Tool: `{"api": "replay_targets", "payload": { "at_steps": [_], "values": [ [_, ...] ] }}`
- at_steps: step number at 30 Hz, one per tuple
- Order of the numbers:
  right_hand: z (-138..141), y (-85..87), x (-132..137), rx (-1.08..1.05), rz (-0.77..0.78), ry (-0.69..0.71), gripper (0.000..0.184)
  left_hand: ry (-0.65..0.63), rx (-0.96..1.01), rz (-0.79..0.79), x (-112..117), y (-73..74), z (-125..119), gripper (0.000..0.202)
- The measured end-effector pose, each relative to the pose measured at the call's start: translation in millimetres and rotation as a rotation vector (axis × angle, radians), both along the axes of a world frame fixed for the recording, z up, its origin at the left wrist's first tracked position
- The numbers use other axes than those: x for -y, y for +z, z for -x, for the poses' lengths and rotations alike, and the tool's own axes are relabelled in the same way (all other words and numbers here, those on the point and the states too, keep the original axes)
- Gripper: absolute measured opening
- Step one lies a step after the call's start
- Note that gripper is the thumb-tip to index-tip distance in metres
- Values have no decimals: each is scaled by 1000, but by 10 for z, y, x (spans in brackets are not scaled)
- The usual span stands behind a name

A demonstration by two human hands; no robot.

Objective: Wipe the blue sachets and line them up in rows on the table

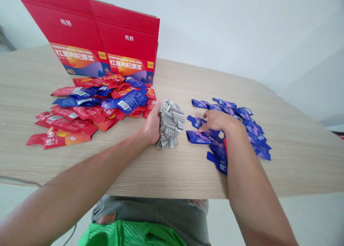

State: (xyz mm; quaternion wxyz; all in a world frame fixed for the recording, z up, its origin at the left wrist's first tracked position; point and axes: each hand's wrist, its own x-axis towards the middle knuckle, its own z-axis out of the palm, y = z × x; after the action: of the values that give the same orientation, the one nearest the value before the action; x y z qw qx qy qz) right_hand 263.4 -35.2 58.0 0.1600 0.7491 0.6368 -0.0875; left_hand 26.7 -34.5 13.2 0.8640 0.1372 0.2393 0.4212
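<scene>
My left hand (152, 124) is closed around a bunched grey-and-white striped cloth (171, 123) that rests on the wooden table (161, 167). My right hand (218, 121) lies on a spread of several blue sachets (242, 127), its fingers curled over one blue sachet (198, 122) at the spread's left edge. A mixed heap of red and blue sachets (91, 108) lies to the left of the cloth.
Two red printed cartons (102, 38) stand upright at the back left, behind the heap. The table's front edge runs just below my forearms. A white wall rises behind the table.
</scene>
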Motion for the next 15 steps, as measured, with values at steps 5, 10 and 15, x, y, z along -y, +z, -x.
{"api": "replay_targets", "payload": {
  "at_steps": [5,10,15],
  "values": [
    [4,22,-35,14,-46,-2,15,7,-5,-1,-6,-8,-1,63],
    [-57,51,-2,37,-391,-32,21,1,6,-4,-6,-17,6,62],
    [60,127,-23,-155,-697,-83,36,1,18,-14,-12,-20,8,66]
  ]
}}
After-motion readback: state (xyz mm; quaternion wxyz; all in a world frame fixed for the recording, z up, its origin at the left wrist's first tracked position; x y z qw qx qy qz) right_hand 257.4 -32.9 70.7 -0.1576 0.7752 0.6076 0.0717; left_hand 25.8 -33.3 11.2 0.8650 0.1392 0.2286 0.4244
